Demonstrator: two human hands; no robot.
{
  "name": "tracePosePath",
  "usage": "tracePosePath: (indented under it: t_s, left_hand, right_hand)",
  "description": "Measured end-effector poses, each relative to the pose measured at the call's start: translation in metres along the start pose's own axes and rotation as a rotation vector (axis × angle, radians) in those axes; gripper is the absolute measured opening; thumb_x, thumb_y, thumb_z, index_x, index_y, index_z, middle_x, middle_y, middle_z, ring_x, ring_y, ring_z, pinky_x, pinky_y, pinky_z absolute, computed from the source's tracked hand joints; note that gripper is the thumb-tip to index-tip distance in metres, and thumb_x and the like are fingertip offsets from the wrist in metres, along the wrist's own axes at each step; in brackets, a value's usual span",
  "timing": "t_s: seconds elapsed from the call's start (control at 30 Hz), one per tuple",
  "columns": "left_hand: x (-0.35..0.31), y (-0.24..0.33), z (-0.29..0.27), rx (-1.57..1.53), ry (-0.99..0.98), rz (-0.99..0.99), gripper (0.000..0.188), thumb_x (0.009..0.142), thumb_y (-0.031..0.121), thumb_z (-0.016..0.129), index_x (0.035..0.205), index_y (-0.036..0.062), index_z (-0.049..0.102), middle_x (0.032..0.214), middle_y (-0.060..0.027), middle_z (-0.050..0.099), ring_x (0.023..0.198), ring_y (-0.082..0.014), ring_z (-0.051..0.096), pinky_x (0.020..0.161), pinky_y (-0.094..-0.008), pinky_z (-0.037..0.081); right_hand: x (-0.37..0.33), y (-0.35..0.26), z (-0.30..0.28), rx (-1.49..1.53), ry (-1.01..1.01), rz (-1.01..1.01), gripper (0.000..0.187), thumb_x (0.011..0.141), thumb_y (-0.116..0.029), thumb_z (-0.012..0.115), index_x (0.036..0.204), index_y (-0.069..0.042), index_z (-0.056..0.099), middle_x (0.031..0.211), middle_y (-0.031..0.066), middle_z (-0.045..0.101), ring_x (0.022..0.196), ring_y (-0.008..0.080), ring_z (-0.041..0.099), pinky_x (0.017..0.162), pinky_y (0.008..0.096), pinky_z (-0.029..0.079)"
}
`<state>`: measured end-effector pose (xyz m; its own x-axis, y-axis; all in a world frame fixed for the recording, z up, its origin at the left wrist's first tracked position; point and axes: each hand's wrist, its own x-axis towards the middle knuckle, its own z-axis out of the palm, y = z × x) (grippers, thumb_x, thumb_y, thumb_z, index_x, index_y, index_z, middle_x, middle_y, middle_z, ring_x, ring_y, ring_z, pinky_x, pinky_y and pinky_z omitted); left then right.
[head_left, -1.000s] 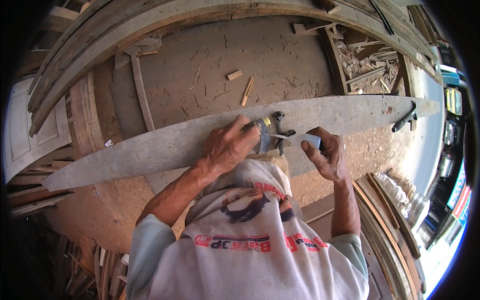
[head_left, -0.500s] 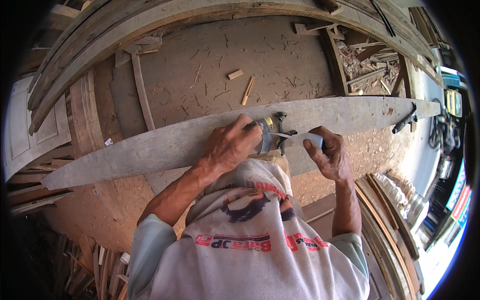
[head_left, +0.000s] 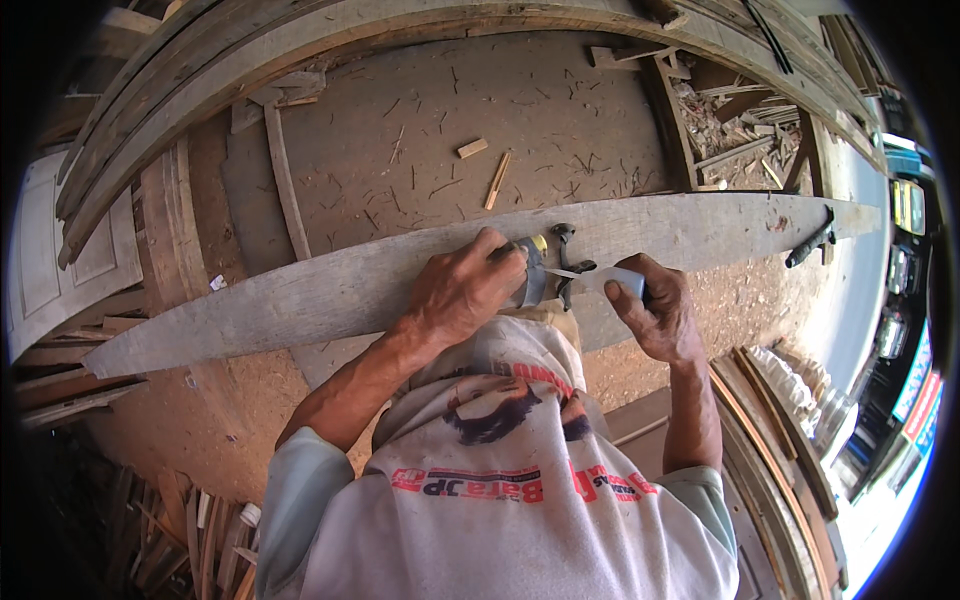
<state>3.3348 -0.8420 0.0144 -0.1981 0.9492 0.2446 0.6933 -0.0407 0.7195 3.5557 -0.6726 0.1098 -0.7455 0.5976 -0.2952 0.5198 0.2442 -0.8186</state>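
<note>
A long grey wooden board (head_left: 330, 278) lies across in front of me. Over its middle, my left hand (head_left: 466, 285) is closed round a grey thing with a yellow part (head_left: 534, 278); its kind is unclear, and my fingers cover much of it. My right hand (head_left: 655, 305) grips a pale, translucent squeeze bottle (head_left: 628, 282), tilted on its side. The bottle's thin white nozzle (head_left: 566, 273) points left and reaches the grey thing; whether it touches cannot be made out. A black, bent piece (head_left: 563, 240) lies on the board beside the nozzle.
Another black piece (head_left: 812, 238) sits at the board's right end. Beyond, long timber beams (head_left: 420, 25) span the far side above a floor with wood scraps (head_left: 497, 180). A panelled door (head_left: 75, 240) leans at left. Wood offcuts (head_left: 190, 530) and planks (head_left: 770, 470) flank me.
Both hands keep nearly the same place, still holding the grey thing and the bottle. On the road at far right, a motorbike has gone from view.
</note>
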Motion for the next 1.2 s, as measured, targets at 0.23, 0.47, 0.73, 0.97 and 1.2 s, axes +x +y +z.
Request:
tracePosePath:
  t_s: [0.23,0.47,0.73,0.97,1.2]
  left_hand:
    - [-0.0008,-0.0012,0.0003,0.007,0.001,0.005,0.018,0.091,0.012,0.077,0.102,0.0108,0.063,0.101,-0.0067,0.059,0.069,-0.0281,0.072,0.055,-0.042,0.063]
    - [-0.0013,-0.0024,0.0009,0.001,-0.007,0.004,0.017,0.092,0.011,0.076,0.103,0.0107,0.063,0.102,-0.0074,0.06,0.07,-0.0284,0.073,0.055,-0.0423,0.063]
    - [0.0007,-0.0004,-0.0014,-0.01,-0.007,-0.005,0.018,0.092,0.012,0.077,0.103,0.0114,0.063,0.1,-0.0069,0.06,0.071,-0.0301,0.073,0.056,-0.0439,0.062]
    - [0.0005,-0.0005,-0.0013,-0.018,-0.007,-0.01,0.019,0.091,0.012,0.078,0.102,0.0115,0.063,0.099,-0.0068,0.06,0.071,-0.0306,0.072,0.056,-0.0443,0.062]
    - [0.0019,0.0007,-0.0024,-0.013,0.0,-0.007,0.019,0.09,0.012,0.078,0.102,0.0118,0.063,0.098,-0.0066,0.059,0.071,-0.0307,0.072,0.056,-0.0444,0.062]
  right_hand:
    - [-0.0005,-0.0034,-0.0039,0.027,-0.001,0.019,0.024,0.1,-0.022,0.074,0.1,0.002,0.07,0.066,0.0039,0.061,0.059,0.0089,0.054,0.054,0.0301,0.046]
    - [0.0005,-0.0032,-0.0004,0.013,-0.003,0.015,0.025,0.101,-0.023,0.074,0.099,0.002,0.07,0.065,0.0051,0.062,0.059,0.0094,0.055,0.053,0.0312,0.046]
    - [-0.001,-0.0042,-0.0002,0.012,-0.002,0.023,0.026,0.1,-0.023,0.074,0.099,0.002,0.069,0.065,0.0059,0.063,0.059,0.0098,0.058,0.054,0.0317,0.047]
    - [-0.0007,-0.0084,0.0002,-0.013,0.004,0.006,0.024,0.1,-0.021,0.074,0.099,0.002,0.069,0.066,0.0059,0.064,0.058,0.0102,0.059,0.054,0.0317,0.048]
    - [0.0005,-0.0086,-0.0001,0.015,0.009,0.006,0.023,0.1,-0.021,0.073,0.098,0.002,0.069,0.065,0.005,0.063,0.058,0.0097,0.058,0.054,0.0313,0.048]
